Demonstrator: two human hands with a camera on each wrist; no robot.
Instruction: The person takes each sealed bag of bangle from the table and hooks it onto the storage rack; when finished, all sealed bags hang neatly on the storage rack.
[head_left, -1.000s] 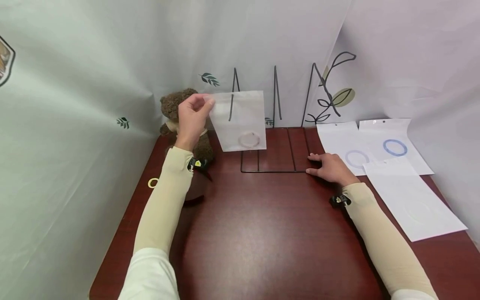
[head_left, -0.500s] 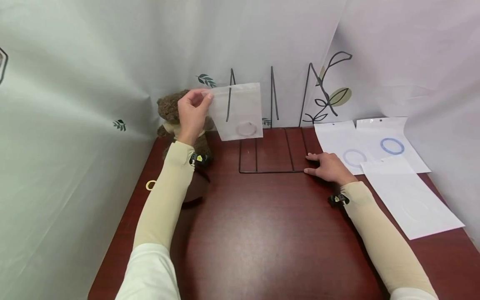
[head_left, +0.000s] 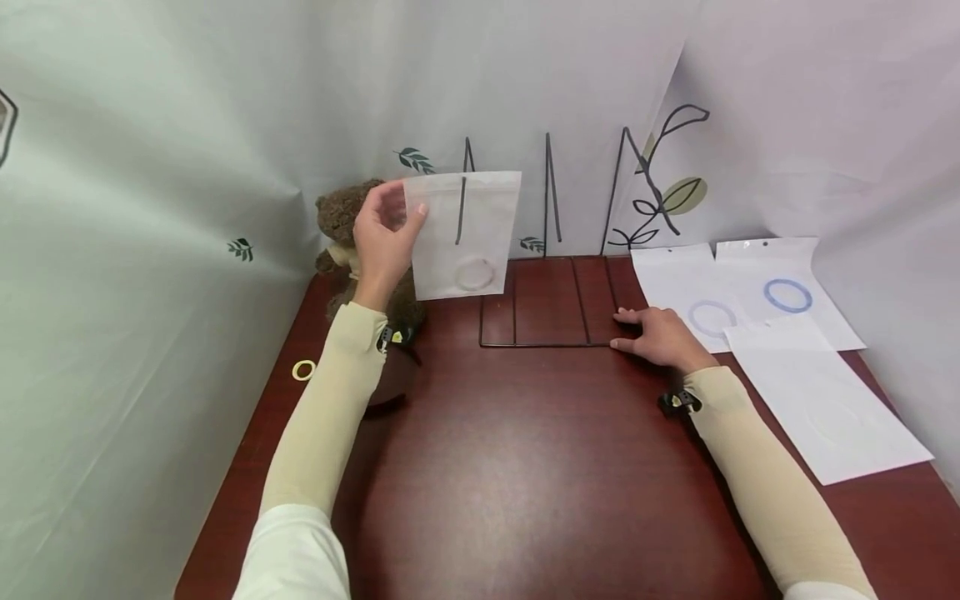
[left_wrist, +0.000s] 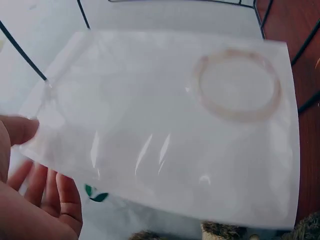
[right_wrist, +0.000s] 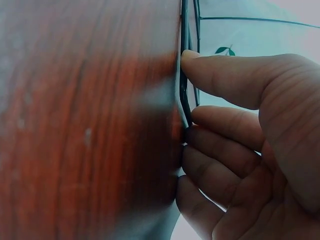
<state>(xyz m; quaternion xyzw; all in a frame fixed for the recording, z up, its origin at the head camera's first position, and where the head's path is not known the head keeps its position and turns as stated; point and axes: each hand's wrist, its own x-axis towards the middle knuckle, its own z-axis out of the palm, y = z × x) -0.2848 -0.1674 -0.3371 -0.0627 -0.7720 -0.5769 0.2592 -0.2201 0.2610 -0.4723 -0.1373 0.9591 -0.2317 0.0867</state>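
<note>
A translucent white zip bag (head_left: 450,225) with a pale ring (head_left: 475,274) inside hangs on the left prong of a black wire rack (head_left: 547,345). In the left wrist view the prong meets the bag near its top edge. My left hand (head_left: 386,237) is at the bag's upper left corner, thumb in front and fingers behind, partly hidden and spread apart from the thumb. My right hand (head_left: 663,337) holds the rack's front right corner. Its thumb (right_wrist: 200,62) and fingertips touch the wire at the tabletop.
At right lie several white bags, one with a blue ring (head_left: 788,296), one with a pale lilac ring (head_left: 712,318). A brown teddy bear (head_left: 339,215) sits behind my left hand. A small yellow ring (head_left: 303,370) and a dark curved band (head_left: 385,407) lie near my left forearm.
The bag has shifted slightly left and now hangs straighter, after rising and coming down. My left thumb has parted from the fingers. The right hand has stayed at the rack.
</note>
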